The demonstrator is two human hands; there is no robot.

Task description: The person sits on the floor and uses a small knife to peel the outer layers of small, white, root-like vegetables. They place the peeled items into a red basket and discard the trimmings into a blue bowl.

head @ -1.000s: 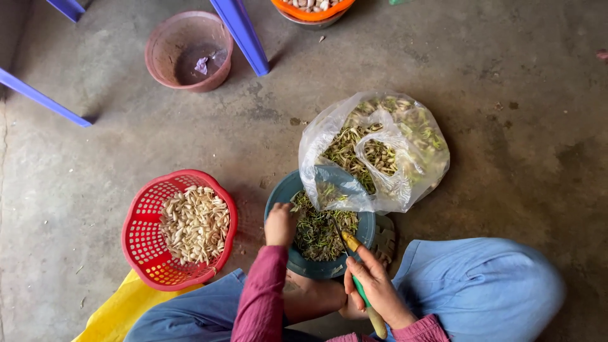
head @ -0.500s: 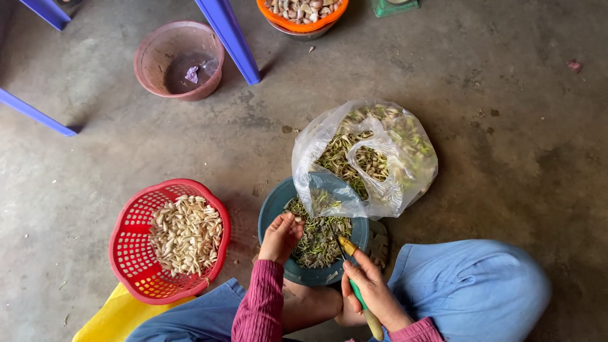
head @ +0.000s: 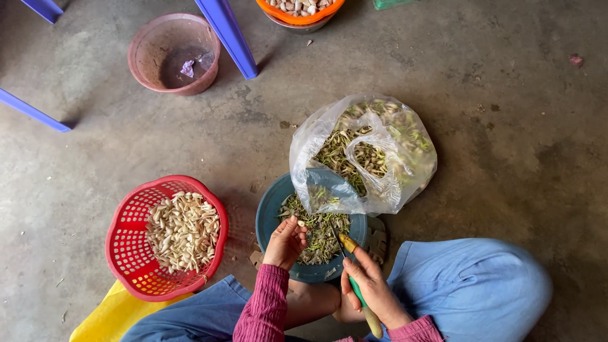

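Left hand (head: 286, 242) now lifted off green trimmings, pinching small pale peeled kernel (head: 301, 223) over near edge of round teal plastic basin (head: 269, 212). Right hand (head: 372, 290) grips green-handled paring knife (head: 356, 278) beside my knee.

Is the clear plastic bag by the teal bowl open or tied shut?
Open. The clear plastic bag lies on the floor with its mouth gaping toward the teal bowl, and the greenish trimmings inside show through the opening.
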